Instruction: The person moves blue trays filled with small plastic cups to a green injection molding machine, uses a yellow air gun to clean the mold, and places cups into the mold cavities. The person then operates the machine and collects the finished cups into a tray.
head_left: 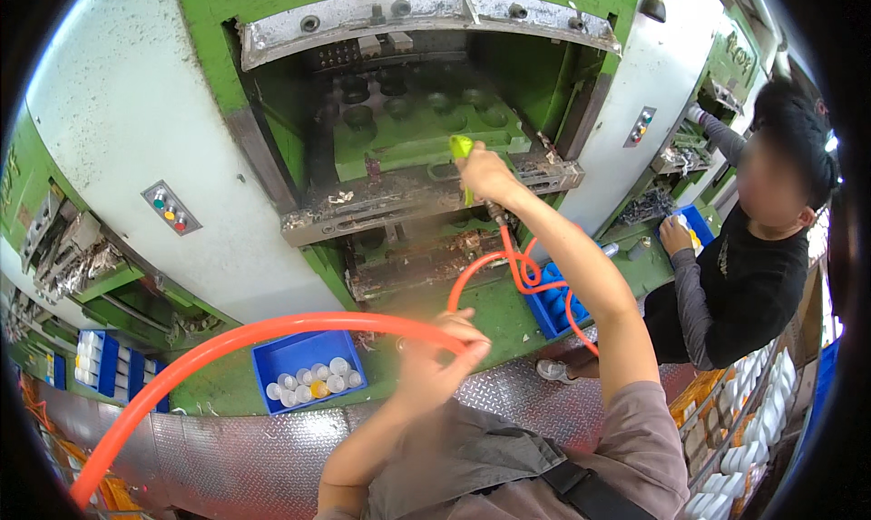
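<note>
My right hand is closed around a yellow-green air blow gun, held at the front of the open bay of a green press. Behind it lies a green mould block with round cavities, some of them dark. An orange air hose runs from the lower left to my left hand, then loops up to the gun. The fingers of my left hand close around the hose at waist height, partly smeared by motion.
A metal ledge with scraps crosses the bay's front. Below stand a blue bin of small translucent cups and another blue bin. At the right, a person in black works at a neighbouring press. Push-button panels flank the bay.
</note>
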The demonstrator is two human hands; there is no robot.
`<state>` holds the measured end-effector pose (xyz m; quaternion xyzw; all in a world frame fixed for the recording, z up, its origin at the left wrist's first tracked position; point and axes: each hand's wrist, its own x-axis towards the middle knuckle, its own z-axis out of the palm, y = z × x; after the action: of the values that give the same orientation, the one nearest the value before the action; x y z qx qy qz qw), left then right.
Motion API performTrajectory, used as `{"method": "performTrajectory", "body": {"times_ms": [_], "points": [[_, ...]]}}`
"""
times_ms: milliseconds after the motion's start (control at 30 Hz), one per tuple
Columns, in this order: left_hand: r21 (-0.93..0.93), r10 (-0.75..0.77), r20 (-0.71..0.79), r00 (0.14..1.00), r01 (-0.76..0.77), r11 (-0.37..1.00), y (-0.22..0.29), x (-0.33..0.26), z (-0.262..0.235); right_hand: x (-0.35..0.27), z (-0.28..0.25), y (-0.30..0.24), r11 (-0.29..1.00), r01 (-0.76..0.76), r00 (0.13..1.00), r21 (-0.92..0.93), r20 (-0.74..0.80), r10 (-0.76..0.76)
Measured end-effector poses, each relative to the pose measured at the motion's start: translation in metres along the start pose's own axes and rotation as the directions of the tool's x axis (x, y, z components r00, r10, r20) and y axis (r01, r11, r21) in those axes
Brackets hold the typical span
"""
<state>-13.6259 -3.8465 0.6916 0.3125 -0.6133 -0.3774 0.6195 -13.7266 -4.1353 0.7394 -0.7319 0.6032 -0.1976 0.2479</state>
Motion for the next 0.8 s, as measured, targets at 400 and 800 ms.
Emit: {"method": "performTrajectory", "body": {"times_ms": [400,800], "points": [[-0.099,-0.218,-0.563,0.797,0.197,0.975,-0.054,-0.047,-0.034,-0.023,-0.036,0.047,0.984,0.015,0.997,0.179,-0.077,-0.001],[-0.757,-0.705,-0.219,0.675,0.339,0.559,-0.068,-0.118,-0.045,-0.013,-0.034,0.041,0.997,-0.003,1.0,0.083,-0.031,0.006]]}}
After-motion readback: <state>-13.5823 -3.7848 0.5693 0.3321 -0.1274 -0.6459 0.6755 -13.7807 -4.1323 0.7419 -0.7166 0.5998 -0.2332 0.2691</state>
